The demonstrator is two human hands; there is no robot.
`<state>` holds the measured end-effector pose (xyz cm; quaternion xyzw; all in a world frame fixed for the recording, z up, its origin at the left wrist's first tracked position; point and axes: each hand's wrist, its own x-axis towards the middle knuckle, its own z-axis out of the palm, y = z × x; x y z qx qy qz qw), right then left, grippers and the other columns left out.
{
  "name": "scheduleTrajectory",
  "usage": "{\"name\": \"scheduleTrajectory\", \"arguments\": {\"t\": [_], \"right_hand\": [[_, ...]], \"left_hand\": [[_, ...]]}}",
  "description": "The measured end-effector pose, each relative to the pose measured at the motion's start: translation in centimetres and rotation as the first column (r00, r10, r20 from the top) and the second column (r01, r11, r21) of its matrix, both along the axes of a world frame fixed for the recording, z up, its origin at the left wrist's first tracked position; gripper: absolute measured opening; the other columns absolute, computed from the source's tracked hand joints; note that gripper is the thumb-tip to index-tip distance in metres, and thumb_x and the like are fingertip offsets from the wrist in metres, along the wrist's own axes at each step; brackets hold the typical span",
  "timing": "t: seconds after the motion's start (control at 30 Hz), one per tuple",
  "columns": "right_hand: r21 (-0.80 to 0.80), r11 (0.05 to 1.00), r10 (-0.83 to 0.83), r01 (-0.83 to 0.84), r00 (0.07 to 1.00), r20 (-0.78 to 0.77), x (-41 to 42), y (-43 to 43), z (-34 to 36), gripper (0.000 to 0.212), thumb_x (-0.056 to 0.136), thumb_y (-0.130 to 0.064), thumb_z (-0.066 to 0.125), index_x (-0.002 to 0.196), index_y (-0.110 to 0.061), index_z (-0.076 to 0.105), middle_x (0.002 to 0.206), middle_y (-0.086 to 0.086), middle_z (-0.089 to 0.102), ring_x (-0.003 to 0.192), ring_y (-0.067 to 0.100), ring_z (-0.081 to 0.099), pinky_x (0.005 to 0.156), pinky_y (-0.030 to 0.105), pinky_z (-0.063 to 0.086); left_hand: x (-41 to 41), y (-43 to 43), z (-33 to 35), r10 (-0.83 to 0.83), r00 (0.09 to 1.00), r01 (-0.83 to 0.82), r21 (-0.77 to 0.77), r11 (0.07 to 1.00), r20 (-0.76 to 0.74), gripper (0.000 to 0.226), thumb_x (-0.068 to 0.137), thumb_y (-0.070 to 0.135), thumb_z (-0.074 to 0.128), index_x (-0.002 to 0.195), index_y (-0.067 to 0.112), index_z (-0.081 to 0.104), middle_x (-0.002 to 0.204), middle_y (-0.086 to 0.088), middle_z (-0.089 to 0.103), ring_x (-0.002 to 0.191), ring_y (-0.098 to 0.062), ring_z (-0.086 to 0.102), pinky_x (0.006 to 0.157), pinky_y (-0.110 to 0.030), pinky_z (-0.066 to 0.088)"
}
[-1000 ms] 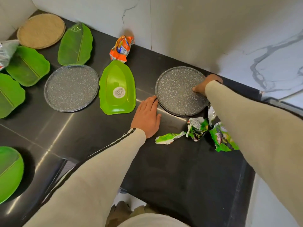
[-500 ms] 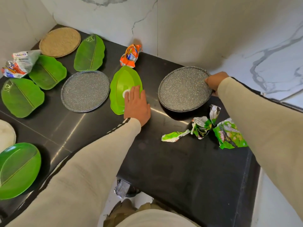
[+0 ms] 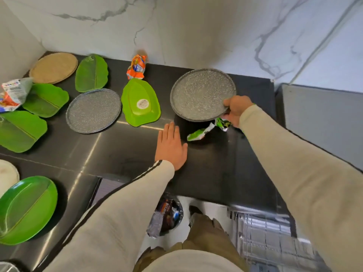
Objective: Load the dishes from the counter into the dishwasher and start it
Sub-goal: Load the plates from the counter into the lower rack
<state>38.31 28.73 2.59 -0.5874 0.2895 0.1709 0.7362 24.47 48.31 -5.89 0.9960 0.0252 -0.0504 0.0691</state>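
Note:
My right hand (image 3: 236, 109) grips the right rim of a grey speckled plate (image 3: 200, 94) and holds it tilted above the black counter (image 3: 206, 173). My left hand (image 3: 170, 147) lies flat, fingers straight, on the counter just left of the plate's shadow. A second grey speckled plate (image 3: 93, 110) lies flat further left. Beside it is an upside-down bright green leaf-shaped dish (image 3: 140, 103) with a round sticker. Several more green leaf plates lie along the left side, one at the near left (image 3: 25, 209). A dishwasher rack (image 3: 265, 238) shows below the counter edge at the lower right.
Crumpled green wrappers (image 3: 198, 133) lie under the lifted plate. An orange snack packet (image 3: 137, 66) stands by the marble wall, another packet (image 3: 13, 94) at the far left. A round woven mat (image 3: 54, 67) sits in the back corner. A bin with trash (image 3: 167, 217) is on the floor.
My right hand has lifted the grey plate off the counter and tilted it. My left hand came off the green dish and moved right onto the bare counter.

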Motion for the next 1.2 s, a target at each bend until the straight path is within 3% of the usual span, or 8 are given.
{"name": "scheduleTrajectory", "arguments": {"t": [0.13,0.3,0.47,0.6,0.8,1.0,1.13,1.2], "right_hand": [[0.160,0.982,-0.113,0.104,0.992,0.052,-10.0,-2.3,-0.4,0.044,0.093,0.015,0.037,0.130,-0.007,0.048,0.129,0.015,0.056,0.112,0.033,0.056,0.075,0.049,0.054],[0.146,0.957,-0.268,0.252,0.958,0.101,-27.4,-7.3,-1.2,0.036,0.094,0.013,0.038,0.116,-0.011,0.055,0.131,0.012,0.058,0.117,0.034,0.057,0.095,0.056,0.051],[0.155,0.854,-0.508,0.497,0.861,0.037,-45.4,-12.3,-3.7,0.036,0.096,0.006,0.039,0.125,-0.010,0.054,0.130,0.013,0.060,0.115,0.034,0.059,0.087,0.050,0.056],[0.113,0.733,-0.671,0.670,0.741,-0.040,-57.9,-16.7,-5.9,0.047,0.098,0.006,0.037,0.141,-0.010,0.045,0.134,0.014,0.058,0.120,0.034,0.057,0.098,0.052,0.051],[-0.085,0.586,-0.806,0.806,0.569,-0.164,-70.9,-22.6,-11.5,0.041,0.097,0.008,0.037,0.128,-0.014,0.054,0.127,0.012,0.061,0.113,0.033,0.058,0.085,0.051,0.055],[-0.437,0.648,-0.759,0.624,0.577,-0.302,-75.2,-29.1,-25.5,0.029,0.091,0.005,0.046,0.091,-0.023,0.056,0.100,0.016,0.061,0.087,0.030,0.059,0.076,0.042,0.051],[-0.597,0.695,-0.646,0.401,0.712,-0.275,-73.4,-32.3,-34.4,0.022,0.086,-0.003,0.045,0.087,-0.022,0.057,0.076,0.006,0.058,0.070,0.025,0.052,0.059,0.033,0.045],[-0.630,0.725,-0.538,0.278,0.800,-0.266,-71.2,-33.5,-37.5,0.021,0.084,-0.009,0.046,0.093,-0.023,0.059,0.075,0.004,0.060,0.071,0.029,0.056,0.061,0.037,0.049]], "left_hand": [[-5.9,-1.6,0.5,-0.130,0.991,0.131,-0.019,0.991,0.039,0.072,0.100,0.044,0.036,0.157,0.005,0.014,0.166,-0.012,0.007,0.153,-0.028,0.003,0.124,-0.045,0.007],[-16.1,-4.5,0.0,-0.390,0.921,0.390,0.032,0.920,0.017,0.072,0.100,0.042,0.036,0.157,0.004,0.012,0.166,-0.013,0.005,0.153,-0.029,0.001,0.124,-0.046,0.005],[-26.3,-9.1,-1.6,-0.588,0.806,0.589,-0.005,0.808,-0.065,0.070,0.100,0.038,0.036,0.157,0.006,0.010,0.166,-0.011,0.001,0.153,-0.028,-0.001,0.125,-0.044,0.003],[-33.4,-13.9,-3.5,-0.709,0.698,0.708,-0.047,0.704,-0.105,0.070,0.100,0.037,0.038,0.156,0.007,0.011,0.166,-0.011,0.002,0.153,-0.029,0.001,0.125,-0.045,0.006],[-41.8,-22.0,-7.8,-0.825,0.524,0.827,-0.103,0.552,-0.214,0.069,0.102,0.039,0.031,0.158,0.009,0.006,0.167,-0.009,0.001,0.153,-0.025,-0.002,0.125,-0.042,0.005],[-46.2,-31.2,-19.5,-0.801,0.498,0.815,-0.137,0.564,-0.332,0.073,0.101,0.041,0.036,0.158,0.009,0.004,0.166,-0.010,0.003,0.153,-0.026,0.002,0.125,-0.042,0.009],[-47.3,-34.8,-28.6,-0.712,0.559,0.743,-0.125,0.657,-0.425,0.077,0.100,0.042,0.040,0.158,0.009,0.002,0.166,-0.010,-0.001,0.153,-0.027,-0.001,0.124,-0.044,0.011],[-46.9,-36.0,-32.3,-0.685,0.589,0.718,-0.111,0.687,-0.429,0.079,0.099,0.042,0.043,0.158,0.009,0.001,0.166,-0.011,-0.001,0.153,-0.027,-0.001,0.125,-0.044,0.010]]}}
